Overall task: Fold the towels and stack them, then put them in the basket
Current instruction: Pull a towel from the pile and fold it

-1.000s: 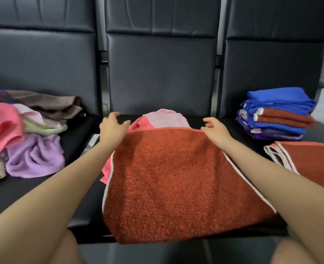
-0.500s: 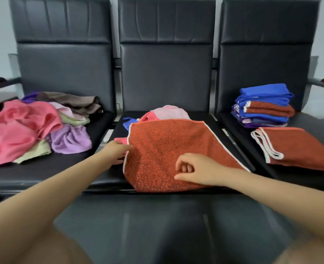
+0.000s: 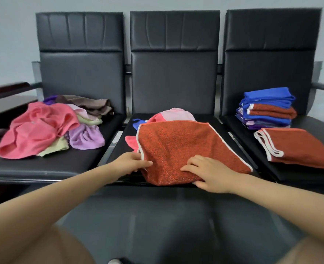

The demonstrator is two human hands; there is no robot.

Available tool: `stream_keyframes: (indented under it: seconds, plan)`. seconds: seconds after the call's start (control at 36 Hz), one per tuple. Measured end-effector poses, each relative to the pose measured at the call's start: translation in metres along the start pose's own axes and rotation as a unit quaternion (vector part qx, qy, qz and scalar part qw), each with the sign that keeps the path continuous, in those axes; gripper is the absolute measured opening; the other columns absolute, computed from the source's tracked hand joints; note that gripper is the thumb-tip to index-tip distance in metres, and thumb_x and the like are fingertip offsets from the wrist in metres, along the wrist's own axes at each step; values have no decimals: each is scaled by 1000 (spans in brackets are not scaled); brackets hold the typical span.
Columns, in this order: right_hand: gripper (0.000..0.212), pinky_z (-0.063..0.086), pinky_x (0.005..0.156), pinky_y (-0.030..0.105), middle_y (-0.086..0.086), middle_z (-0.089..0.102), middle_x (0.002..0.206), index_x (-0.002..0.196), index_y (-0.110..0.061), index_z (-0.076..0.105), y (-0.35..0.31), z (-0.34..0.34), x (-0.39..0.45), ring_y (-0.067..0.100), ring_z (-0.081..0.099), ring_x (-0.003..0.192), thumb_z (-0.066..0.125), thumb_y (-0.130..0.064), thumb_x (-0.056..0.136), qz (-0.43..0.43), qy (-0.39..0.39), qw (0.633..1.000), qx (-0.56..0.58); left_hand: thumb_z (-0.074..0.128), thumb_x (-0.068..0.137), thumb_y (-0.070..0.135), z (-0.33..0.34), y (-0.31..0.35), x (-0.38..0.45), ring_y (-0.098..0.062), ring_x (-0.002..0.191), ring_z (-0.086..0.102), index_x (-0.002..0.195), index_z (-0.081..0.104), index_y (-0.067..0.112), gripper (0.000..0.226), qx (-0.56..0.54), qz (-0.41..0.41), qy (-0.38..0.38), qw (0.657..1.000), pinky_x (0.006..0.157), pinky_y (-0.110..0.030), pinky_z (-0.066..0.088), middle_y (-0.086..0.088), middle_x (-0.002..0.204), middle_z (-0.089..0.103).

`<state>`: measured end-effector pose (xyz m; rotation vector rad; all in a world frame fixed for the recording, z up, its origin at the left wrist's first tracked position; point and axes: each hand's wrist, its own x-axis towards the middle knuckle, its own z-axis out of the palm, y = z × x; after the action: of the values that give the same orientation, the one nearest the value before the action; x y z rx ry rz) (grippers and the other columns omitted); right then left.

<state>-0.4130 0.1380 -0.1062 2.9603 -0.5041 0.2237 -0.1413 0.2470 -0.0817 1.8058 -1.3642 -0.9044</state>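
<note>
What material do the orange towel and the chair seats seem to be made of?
Orange towel: probably terry or microfibre cloth, with a nubby, speckled matte pile and a white sewn edge. Chair seats: likely black leather or leatherette, smooth with a dull sheen and creases; which one cannot be told.

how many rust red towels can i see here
3. One rust red towel on the middle seat under both hands, one folded at the right seat's front, one inside the folded stack behind it. More may be hidden in the piles.

Rust towel (image 3: 178,147): coarse nubby terry cloth, matt. Seats (image 3: 174,80): smooth black leatherette, slight sheen. Armrest (image 3: 7,88): glossy wood.
</note>
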Motion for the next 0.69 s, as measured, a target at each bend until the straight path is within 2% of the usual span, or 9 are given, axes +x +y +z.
stream_keyframes:
  seconds: [0.08,0.14,0.22,0.33,0.44,0.5,0.56,0.61,0.69]
  plan:
    - [56,48,89,37,2,53,119,134,-20,52,-1,2,2,21,49,107,69,-30,81,-2,12,1000,-10,64,91,16,2,-1,-3,1,76,61,94,71,8,11,-87,70,62,992,75,-17,48,6,86,69]
    - [57,45,93,35,1,52,122,137,-20,49,-1,2,4,20,47,110,67,-32,84,2,11,1000,-16,60,93,13,-1,2,-5,-2,68,54,91,66,-4,18,-130,107,112,979,69,-19,45,3,77,61]
    - [57,43,93,34,1,52,122,139,-19,48,-2,4,6,20,47,111,66,-32,86,5,13,1000,-12,57,95,13,-5,4,-7,-3,67,53,94,65,-3,18,-143,98,109,979,62,-15,44,2,77,60]
    - [47,48,87,34,1,55,117,130,-18,56,0,5,5,19,49,107,64,-29,85,7,25,1000,13,64,88,14,2,-11,-4,-14,72,54,79,54,15,13,60,2,125,990,54,-18,40,4,72,56]
    - [28,54,71,38,-7,59,100,101,-21,64,2,1,5,14,52,93,46,-37,88,7,69,996,48,65,85,21,4,-18,-5,-20,86,56,103,46,13,28,171,-85,95,977,68,-27,41,-4,97,60]
    - [30,53,69,38,-9,61,93,94,-21,65,2,-1,6,14,55,88,45,-43,91,14,78,994,72,62,83,23,5,-18,-8,-23,92,57,115,43,13,38,242,-31,136,960,72,-30,42,-4,105,58]
    - [37,52,73,36,-9,64,91,93,-20,68,0,-4,10,14,59,87,43,-47,91,30,86,991,98,54,80,32,8,-16,-11,-25,105,55,122,46,15,46,313,107,193,924,80,-34,45,-2,115,56]
    - [43,52,74,34,-8,67,91,94,-18,70,-1,-8,14,14,62,87,41,-49,90,52,99,986,127,43,76,44,16,-5,-14,-23,106,54,119,53,18,51,314,227,180,904,84,-36,47,1,115,57]
    - [43,50,75,34,-7,66,88,93,-17,70,-1,-13,23,12,61,84,42,-49,89,72,128,977,156,44,78,60,38,8,-11,-20,103,53,115,56,22,54,373,292,119,873,89,-37,46,3,108,57]
